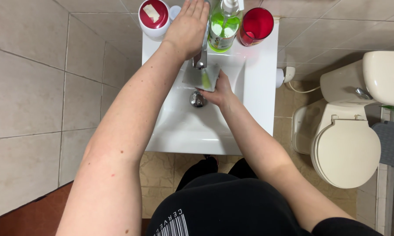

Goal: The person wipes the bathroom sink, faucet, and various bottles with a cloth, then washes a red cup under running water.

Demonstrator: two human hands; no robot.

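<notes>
Sink (249,87) of white colour stands close before the person, its front edge near the body, with free basin floor around the drain (198,99). To the right, a toilet (345,148) stands apart from it, a strip of floor between. The right hand (219,91) holds a grey sponge (201,76) under the tap (200,59), fingers closed on its edge. Farther, the left hand (189,26) lies flat on the tap top, fingers together. At the back edge stand a white jar with a red lid (153,17), a green soap bottle (223,26) and a red cup (256,25).
</notes>
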